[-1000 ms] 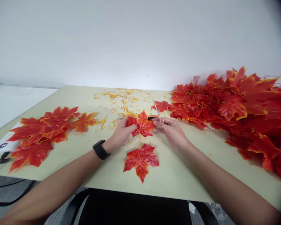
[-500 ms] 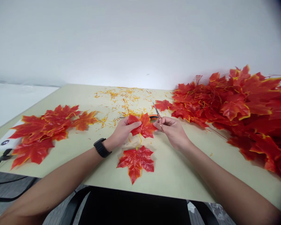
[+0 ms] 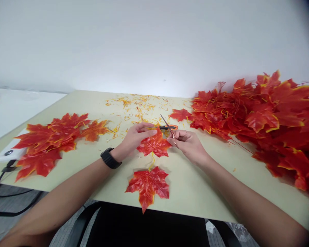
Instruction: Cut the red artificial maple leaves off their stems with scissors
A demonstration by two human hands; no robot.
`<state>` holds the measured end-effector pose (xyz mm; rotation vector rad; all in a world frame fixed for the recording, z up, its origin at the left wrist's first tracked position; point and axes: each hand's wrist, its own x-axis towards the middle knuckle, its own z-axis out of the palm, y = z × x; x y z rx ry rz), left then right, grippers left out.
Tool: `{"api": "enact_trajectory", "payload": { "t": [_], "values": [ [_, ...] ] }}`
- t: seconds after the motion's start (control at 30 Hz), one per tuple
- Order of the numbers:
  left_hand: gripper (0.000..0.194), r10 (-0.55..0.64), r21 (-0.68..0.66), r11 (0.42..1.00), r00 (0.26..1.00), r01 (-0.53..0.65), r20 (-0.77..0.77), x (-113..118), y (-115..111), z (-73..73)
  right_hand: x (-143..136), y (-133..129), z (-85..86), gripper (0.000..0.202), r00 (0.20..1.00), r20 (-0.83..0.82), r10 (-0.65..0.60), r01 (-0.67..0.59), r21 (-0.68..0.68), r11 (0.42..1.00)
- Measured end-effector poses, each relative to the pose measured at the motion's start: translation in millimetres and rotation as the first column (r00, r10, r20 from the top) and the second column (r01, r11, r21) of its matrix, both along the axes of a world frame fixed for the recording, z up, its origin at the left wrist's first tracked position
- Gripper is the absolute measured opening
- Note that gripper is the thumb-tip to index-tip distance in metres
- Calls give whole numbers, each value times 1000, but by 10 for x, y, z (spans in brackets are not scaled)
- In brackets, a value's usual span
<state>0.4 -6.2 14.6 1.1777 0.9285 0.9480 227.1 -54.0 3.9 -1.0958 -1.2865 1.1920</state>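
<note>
Between my hands is an artificial red maple leaf (image 3: 154, 145) with orange edges. My left hand (image 3: 132, 140) pinches its upper left side between thumb and fingers. In my right hand (image 3: 189, 144) is a pair of small scissors (image 3: 165, 121) with coppery handles, its blades pointing up and left. The right fingertips are close to the leaf's right tip; whether they touch it I cannot tell. A yellow stem links this leaf downward to a second red maple leaf (image 3: 149, 187) near the table's front edge.
Just behind the held leaf lies a slim tool with an orange and black handle (image 3: 175, 127). Yellow and orange trimmings (image 3: 134, 103) litter the table's back half. A leaf pile (image 3: 46, 137) partly covers a white corded device (image 3: 9, 152) at left. A larger heap (image 3: 260, 120) fills the right.
The held leaf has come slightly lower and nearer, flatter to view. My left hand has shifted a little left, and the scissors tilt further left. The lower leaf appears nearer the table's edge.
</note>
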Motion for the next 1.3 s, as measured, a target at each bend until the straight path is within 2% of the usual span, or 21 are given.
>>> {"api": "enact_trajectory", "payload": {
  "t": [0.1, 0.2, 0.43, 0.6, 0.83, 1.03, 1.3],
  "values": [
    [29, -114, 19, 993, 991, 116, -72, 3, -18, -11, -16, -5, -9, 50, 1000, 4, 12, -12, -8, 1000],
    [30, -158, 5, 987, 983, 160, -98, 10, -27, -45, -26, -7, -11, 50, 1000, -6, 4, -5, -20, 1000],
    [25, -50, -6, 999, 998, 50, -44, 34, 12, -110, -19, 0, 7, 49, 999, -37, -14, 13, -33, 999],
    [24, -46, -37, 998, 999, 46, 7, 51, 0, -112, -11, -1, 32, 48, 999, -48, 7, -7, -12, 1000],
    [25, -21, -5, 1000, 999, 21, -46, 56, 12, -144, -2, 6, 24, 44, 999, -37, -28, 28, -14, 1000],
    [35, -27, 124, 991, 991, 44, -134, 42, 0, -143, -3, 13, 12, 43, 998, -4, -59, 59, -31, 998],
    [31, -23, 110, 993, 991, 38, -132, 48, -6, -145, 23, 25, -36, 44, 996, 18, -84, 85, -28, 996]
  ]
}}
